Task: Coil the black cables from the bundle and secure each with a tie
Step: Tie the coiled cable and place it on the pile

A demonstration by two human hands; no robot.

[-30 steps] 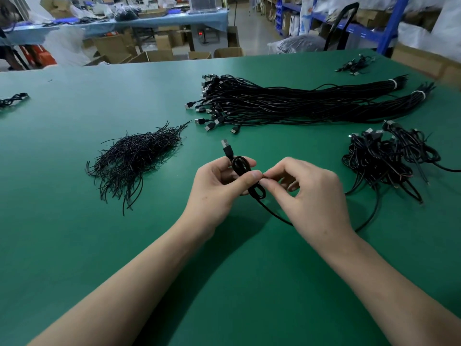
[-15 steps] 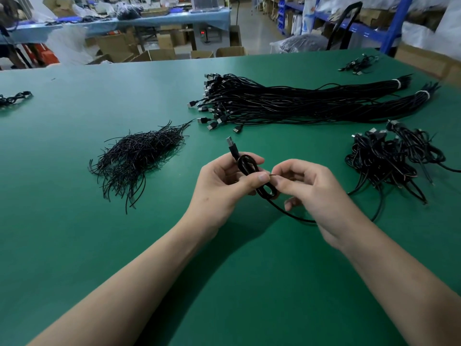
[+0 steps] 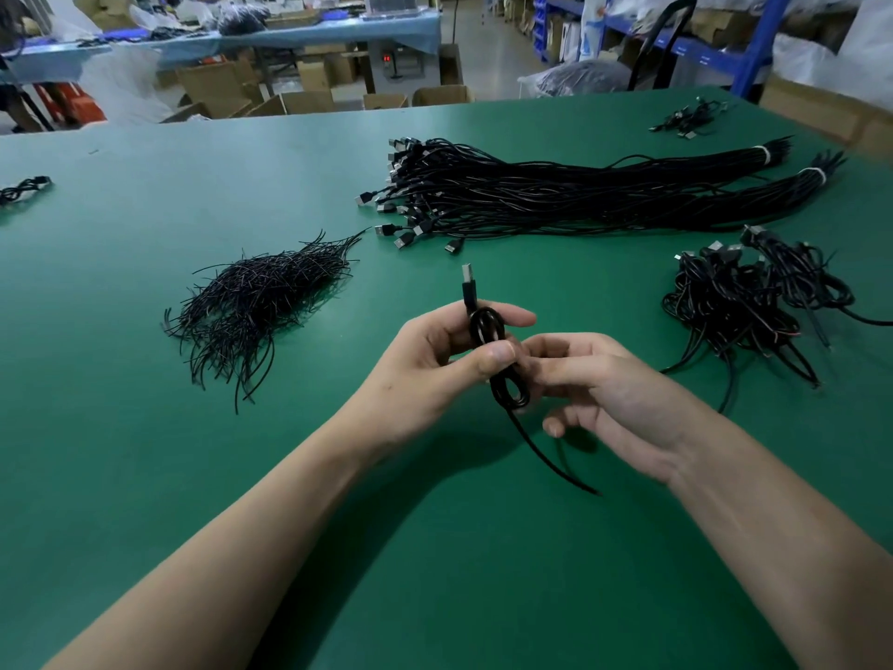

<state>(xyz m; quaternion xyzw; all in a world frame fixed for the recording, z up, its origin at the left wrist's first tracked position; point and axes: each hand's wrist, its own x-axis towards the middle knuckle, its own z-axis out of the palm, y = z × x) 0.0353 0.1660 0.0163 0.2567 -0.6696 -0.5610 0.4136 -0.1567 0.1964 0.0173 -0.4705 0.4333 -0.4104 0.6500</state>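
My left hand (image 3: 430, 365) grips a small coil of black cable (image 3: 488, 331) between thumb and fingers, and the cable's USB plug sticks up above the hand. My right hand (image 3: 613, 394) is beside the coil with its index finger and thumb touching the lower loops; its other fingers hang loose. The cable's free tail (image 3: 546, 456) trails down onto the green table. A long bundle of uncoiled black cables (image 3: 555, 195) lies at the back. A pile of black ties (image 3: 261, 297) sits to the left.
Coiled cables (image 3: 754, 302) are heaped on the right. Small cable groups lie at the far right (image 3: 691, 118) and at the far left edge (image 3: 24, 188). The green table (image 3: 145, 427) fills the foreground; boxes and shelving stand beyond its far edge.
The long cable tail that ran right toward the heap has been drawn in, leaving a short tail. My right hand has turned palm-up beside the coil, and the coil has more loops.
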